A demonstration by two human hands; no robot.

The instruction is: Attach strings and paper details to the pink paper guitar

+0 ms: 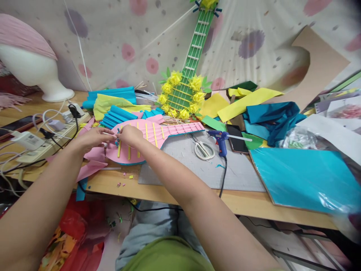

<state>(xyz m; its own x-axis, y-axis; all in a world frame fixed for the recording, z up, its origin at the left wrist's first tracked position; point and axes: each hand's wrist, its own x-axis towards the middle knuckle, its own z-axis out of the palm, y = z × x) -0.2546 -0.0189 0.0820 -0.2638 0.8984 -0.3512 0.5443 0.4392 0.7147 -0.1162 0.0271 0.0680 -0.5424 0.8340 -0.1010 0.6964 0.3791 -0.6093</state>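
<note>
A pink paper guitar (166,130) with a blue edge lies on the table, its neck pointing right. Yellow strips cross its body under pink strings. Over the body's left end, my left hand (94,140) reaches in with fingertips pinched together. My right hand (130,136) is closed beside it, its fingers curled and partly hidden by the back of the hand. Small blue pieces (117,142) show between the fingertips of both hands; which hand grips them is unclear.
A blue glue gun (221,140), white-handled scissors (204,151) and a phone (237,138) lie right of the guitar. A green paper guitar with yellow flowers (183,94) leans behind. Power strip (56,138) and cables crowd the left; a blue sheet (304,177) lies right.
</note>
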